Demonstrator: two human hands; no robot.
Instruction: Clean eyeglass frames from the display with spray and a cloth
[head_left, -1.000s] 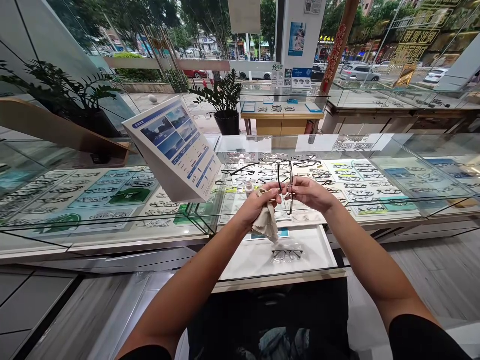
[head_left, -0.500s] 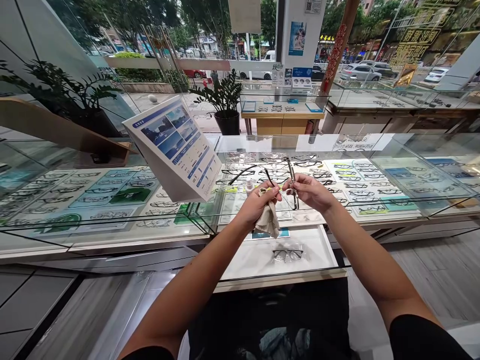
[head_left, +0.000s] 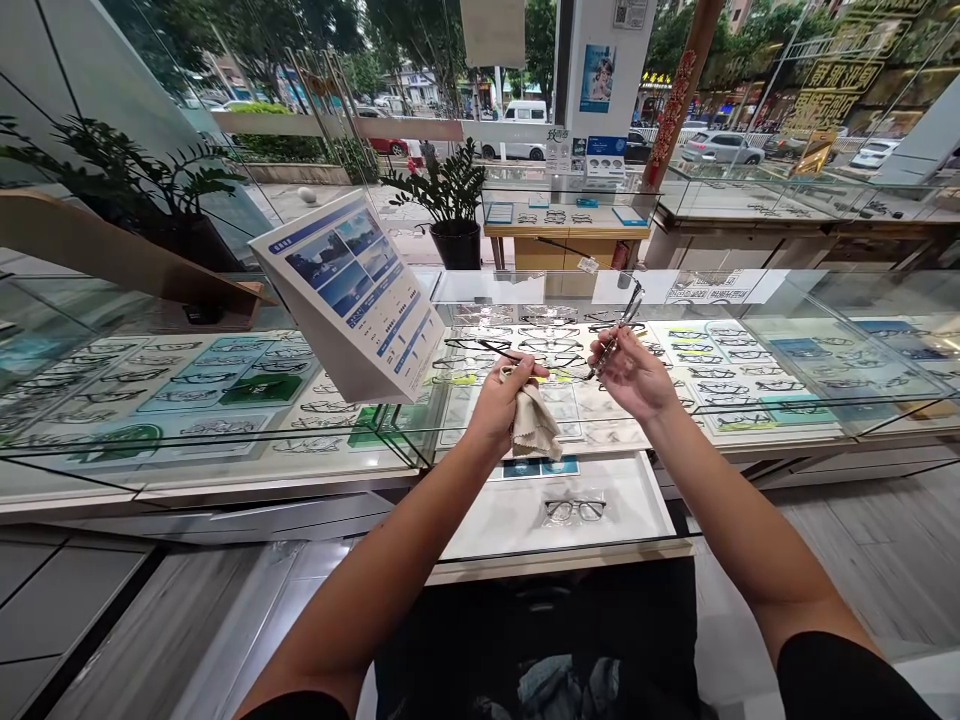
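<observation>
My right hand grips a pair of dark-framed glasses by one side, raised above the glass counter and tilted. A thin temple arm with a small white tag sticks out to the upper left of them. Closed fingers of my left hand hold a beige cloth, which hangs below the palm. A dark thin piece extends leftward from those fingertips; where it ends is unclear. The hands are apart.
Below my hands an open white drawer holds bagged glasses. A folded calendar stands on the counter to the left. Rows of glasses lie under the glass. A potted plant stands beyond.
My hands have moved apart. The glasses in my right hand have gone up and to the right and turned, and a white tag now shows. My left hand has shifted slightly left with the cloth.
</observation>
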